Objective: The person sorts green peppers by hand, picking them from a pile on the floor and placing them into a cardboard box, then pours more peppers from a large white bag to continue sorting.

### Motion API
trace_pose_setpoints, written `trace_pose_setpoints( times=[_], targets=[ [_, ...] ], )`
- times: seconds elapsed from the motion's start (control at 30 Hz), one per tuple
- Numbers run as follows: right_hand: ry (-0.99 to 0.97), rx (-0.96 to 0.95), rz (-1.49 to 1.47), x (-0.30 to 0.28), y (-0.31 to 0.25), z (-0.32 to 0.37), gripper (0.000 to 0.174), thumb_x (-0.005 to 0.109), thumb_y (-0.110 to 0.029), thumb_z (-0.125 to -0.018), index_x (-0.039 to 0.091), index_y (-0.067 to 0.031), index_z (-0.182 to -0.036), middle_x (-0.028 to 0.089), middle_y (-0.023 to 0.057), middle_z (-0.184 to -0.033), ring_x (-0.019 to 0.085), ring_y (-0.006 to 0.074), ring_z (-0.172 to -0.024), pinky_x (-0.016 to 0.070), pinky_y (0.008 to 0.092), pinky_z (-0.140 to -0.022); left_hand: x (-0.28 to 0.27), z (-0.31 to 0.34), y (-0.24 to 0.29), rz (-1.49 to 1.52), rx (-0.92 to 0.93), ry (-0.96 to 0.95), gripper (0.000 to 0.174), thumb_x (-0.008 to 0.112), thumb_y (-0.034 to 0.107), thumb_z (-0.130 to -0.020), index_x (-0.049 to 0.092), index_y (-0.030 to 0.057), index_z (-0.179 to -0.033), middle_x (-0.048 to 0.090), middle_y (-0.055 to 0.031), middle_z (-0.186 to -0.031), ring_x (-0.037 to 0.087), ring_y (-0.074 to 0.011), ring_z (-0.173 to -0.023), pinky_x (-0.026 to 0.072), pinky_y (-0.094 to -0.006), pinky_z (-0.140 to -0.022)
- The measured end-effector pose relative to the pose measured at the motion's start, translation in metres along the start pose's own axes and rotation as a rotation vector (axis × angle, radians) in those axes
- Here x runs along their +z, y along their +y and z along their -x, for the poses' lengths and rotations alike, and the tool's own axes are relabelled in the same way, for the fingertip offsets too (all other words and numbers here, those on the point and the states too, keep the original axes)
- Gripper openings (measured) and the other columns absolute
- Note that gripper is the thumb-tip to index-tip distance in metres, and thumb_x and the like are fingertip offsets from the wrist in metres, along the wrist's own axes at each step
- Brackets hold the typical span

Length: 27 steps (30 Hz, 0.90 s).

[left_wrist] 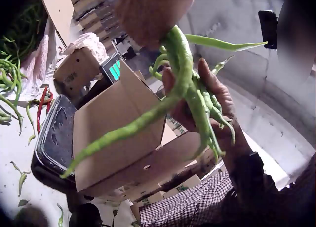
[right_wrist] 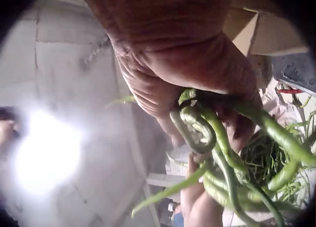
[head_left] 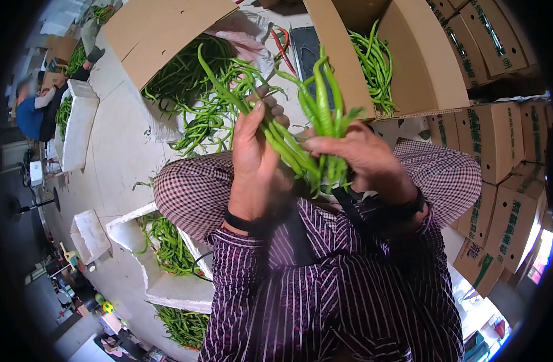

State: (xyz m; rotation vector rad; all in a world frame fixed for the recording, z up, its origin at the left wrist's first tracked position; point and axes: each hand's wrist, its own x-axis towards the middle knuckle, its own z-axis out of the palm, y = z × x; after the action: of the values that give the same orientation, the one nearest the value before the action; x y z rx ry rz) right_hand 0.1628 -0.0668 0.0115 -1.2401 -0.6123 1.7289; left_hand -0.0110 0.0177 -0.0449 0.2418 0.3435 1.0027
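Long green chili peppers fill both hands in front of the lap. My left hand (head_left: 252,142) grips several peppers (head_left: 282,148), one long pepper (head_left: 219,81) sticking out past the thumb toward the pile. Close beside it, my right hand (head_left: 367,157) holds a second bunch of peppers (head_left: 325,102), stems low and tips upward. In the left wrist view a long curved pepper (left_wrist: 126,131) hangs from the left hand (left_wrist: 155,15) across the view. The right wrist view shows peppers (right_wrist: 227,153) below the curled fingers of the right hand (right_wrist: 182,59).
Ahead stands an open carton (head_left: 421,60) with green peppers (head_left: 373,66) inside. A tipped carton (head_left: 162,36) lies by a loose pepper pile (head_left: 210,123). Foam boxes (head_left: 159,289) sit left, stacked cartons (head_left: 499,139) right. A scale (left_wrist: 54,138) stands by the open carton; another person (head_left: 32,114) sits far left.
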Motion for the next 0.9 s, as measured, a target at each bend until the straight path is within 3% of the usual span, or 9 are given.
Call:
trace_pose_setpoints(
  times=[0.1,0.17,0.23,0.3,0.33,0.47,0.7,0.83,0.9],
  targets=[
    [-0.204,0.169,-0.155,0.010,0.026,-0.014,0.031,0.069,-0.012,-0.083,0.061,-0.0022,-0.112,0.066,0.0065,-0.095,0.063,0.0137,-0.091,0.0500,0.0273,-0.081,-0.008,0.001,-0.005,-0.063,0.061,0.069,0.034,0.055,0.013,-0.094,0.047,0.0006,-0.124,0.054,-0.0052,-0.093,0.054,-0.0152,-0.087,0.0489,-0.0284,-0.076],
    [-0.241,-0.096,-0.088,0.019,0.049,-0.025,0.032,0.067,-0.008,-0.084,0.060,-0.0014,-0.114,0.065,0.0071,-0.099,0.062,0.0139,-0.089,0.0502,0.0269,-0.080,-0.003,0.003,-0.007,-0.192,0.075,0.171,0.038,0.054,0.017,-0.095,0.045,0.0005,-0.128,0.053,-0.0042,-0.094,0.053,-0.0151,-0.087,0.0480,-0.0283,-0.078],
    [-0.214,-0.184,-0.175,0.026,0.047,-0.021,0.036,0.064,-0.006,-0.085,0.057,-0.0007,-0.119,0.064,0.0085,-0.103,0.062,0.0152,-0.089,0.0506,0.0279,-0.078,0.000,0.003,-0.005,-0.154,0.061,0.090,0.041,0.053,0.020,-0.096,0.043,0.0005,-0.131,0.052,-0.0049,-0.098,0.052,-0.0152,-0.090,0.0464,-0.0293,-0.083],
    [-0.202,0.004,-0.351,0.018,0.046,-0.018,0.039,0.062,-0.006,-0.085,0.054,0.0004,-0.123,0.063,0.0091,-0.104,0.062,0.0161,-0.089,0.0510,0.0294,-0.078,0.002,0.001,-0.003,0.030,0.036,-0.039,0.043,0.053,0.019,-0.095,0.041,0.0001,-0.133,0.051,-0.0073,-0.103,0.051,-0.0172,-0.094,0.0443,-0.0315,-0.089],
    [-0.217,0.068,-0.390,0.010,0.044,-0.017,0.040,0.060,-0.006,-0.085,0.052,0.0013,-0.124,0.063,0.0102,-0.105,0.063,0.0179,-0.087,0.0521,0.0302,-0.077,0.001,0.000,-0.002,-0.045,0.051,-0.128,0.043,0.052,0.018,-0.095,0.041,0.0001,-0.133,0.051,-0.0131,-0.117,0.051,-0.0233,-0.108,0.0416,-0.0354,-0.097],
    [-0.166,0.094,-0.395,-0.005,0.035,-0.014,0.041,0.058,-0.005,-0.084,0.051,0.0018,-0.124,0.063,0.0153,-0.102,0.064,0.0218,-0.081,0.0547,0.0335,-0.074,0.006,0.002,-0.007,-0.164,0.027,-0.035,0.047,0.053,0.016,-0.094,0.037,-0.0020,-0.134,0.043,-0.0239,-0.136,0.044,-0.0341,-0.126,0.0352,-0.0445,-0.107],
    [-0.087,0.100,-0.657,-0.023,0.022,-0.015,0.039,0.060,-0.003,-0.082,0.052,0.0042,-0.120,0.064,0.0154,-0.097,0.066,0.0229,-0.077,0.0565,0.0340,-0.067,0.011,0.011,-0.004,-0.373,-0.093,0.049,0.047,0.049,0.013,-0.096,0.033,-0.0063,-0.135,0.048,-0.0272,-0.127,0.053,-0.0329,-0.114,0.0456,-0.0392,-0.095],
    [-0.117,0.038,-0.568,-0.020,0.022,-0.011,0.039,0.060,-0.004,-0.083,0.051,0.0046,-0.121,0.064,0.0165,-0.098,0.065,0.0237,-0.082,0.0556,0.0344,-0.074,0.016,0.011,-0.003,-0.199,-0.063,0.058,0.044,0.051,0.009,-0.094,0.036,-0.0087,-0.131,0.049,-0.0274,-0.126,0.056,-0.0321,-0.110,0.0510,-0.0340,-0.088],
    [-0.166,0.012,-0.584,-0.018,0.023,-0.011,0.039,0.059,-0.002,-0.085,0.050,0.0046,-0.123,0.063,0.0158,-0.102,0.064,0.0227,-0.088,0.0544,0.0343,-0.078,0.017,0.014,-0.002,-0.241,-0.065,0.119,0.040,0.051,0.010,-0.094,0.041,-0.0064,-0.128,0.055,-0.0209,-0.116,0.059,-0.0258,-0.100,0.0514,-0.0307,-0.081]
  ],
)
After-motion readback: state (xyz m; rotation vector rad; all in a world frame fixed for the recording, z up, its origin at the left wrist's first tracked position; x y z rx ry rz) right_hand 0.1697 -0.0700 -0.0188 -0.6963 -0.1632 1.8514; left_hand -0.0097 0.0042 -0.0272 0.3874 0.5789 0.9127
